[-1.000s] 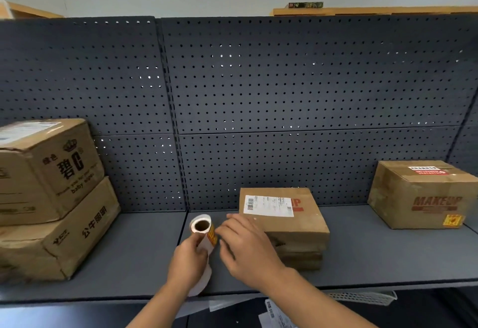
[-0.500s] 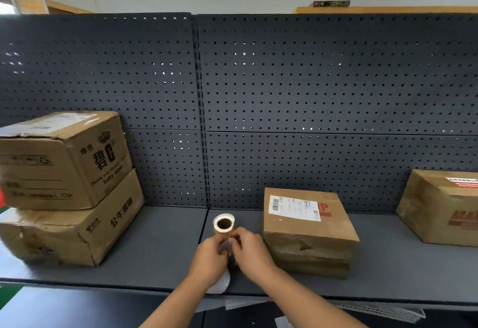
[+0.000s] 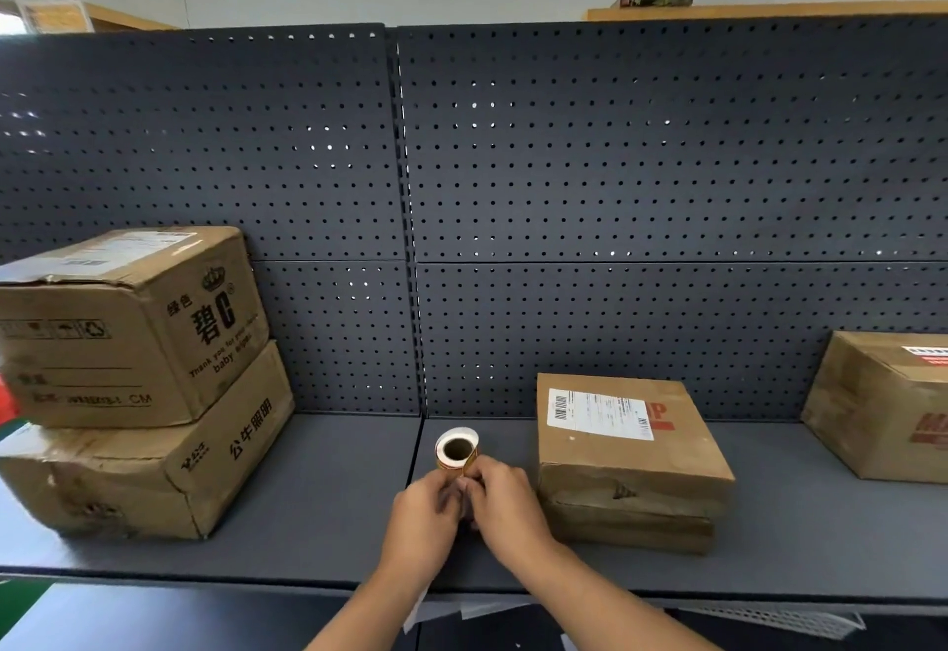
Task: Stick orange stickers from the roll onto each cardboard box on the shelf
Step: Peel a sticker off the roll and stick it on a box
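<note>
A small sticker roll (image 3: 455,450) with a brown core and orange edge is held upright over the dark shelf (image 3: 328,496). My left hand (image 3: 423,522) grips its lower part. My right hand (image 3: 505,507) pinches at the roll's orange edge just below the core. A flat cardboard box (image 3: 631,465) with a white shipping label lies right beside my right hand. At the left, a printed box (image 3: 128,327) is stacked on a longer box (image 3: 149,476). Another box (image 3: 887,404) with red lettering is cut off at the right edge.
A dark perforated back panel (image 3: 564,188) rises behind the shelf. White backing paper (image 3: 415,609) hangs below the shelf's front edge under my left wrist. A wire mesh piece (image 3: 769,619) shows under the shelf at the right.
The view has shifted left, so the boxes sit further right in frame. My hands came together on the roll, and my right fingers now pinch its orange edge.
</note>
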Motion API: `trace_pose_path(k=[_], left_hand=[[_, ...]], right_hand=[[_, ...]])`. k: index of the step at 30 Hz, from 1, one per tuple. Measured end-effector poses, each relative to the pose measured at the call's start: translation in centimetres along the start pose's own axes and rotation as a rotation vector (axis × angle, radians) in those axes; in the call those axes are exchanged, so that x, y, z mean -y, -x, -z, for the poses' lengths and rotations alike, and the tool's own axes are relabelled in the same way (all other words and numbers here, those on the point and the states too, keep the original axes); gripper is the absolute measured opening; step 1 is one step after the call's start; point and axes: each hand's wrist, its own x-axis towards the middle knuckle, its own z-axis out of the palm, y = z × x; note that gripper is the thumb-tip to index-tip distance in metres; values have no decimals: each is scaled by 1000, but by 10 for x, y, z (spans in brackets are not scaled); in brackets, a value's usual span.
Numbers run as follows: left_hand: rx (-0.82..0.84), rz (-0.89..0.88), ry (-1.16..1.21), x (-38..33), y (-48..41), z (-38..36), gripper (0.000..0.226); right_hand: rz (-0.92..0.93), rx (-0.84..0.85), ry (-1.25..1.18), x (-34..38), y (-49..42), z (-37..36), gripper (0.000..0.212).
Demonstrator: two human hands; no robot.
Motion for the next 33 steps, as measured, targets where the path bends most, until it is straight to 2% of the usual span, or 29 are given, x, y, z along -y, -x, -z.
trace_pose_path(k=[3,13,18,23,33], left_hand=[[-20,11,44,-1,2,0,12],[1,-39,-6,0,-2,-1,30],[11,-16,54,-2,-1,1,28],[16,1,137,-3,3,3,22],[15,87,265,-8,8,6,17]], right_hand=[[16,-5,8,-1,1,2,12],[19,-51,-57,-5,8,6,23],[10,-55,-110,-4,11,5,19],[-10,-28,-171,-4,12,8,26],[-46,-45,-193,-2,13,4,12]])
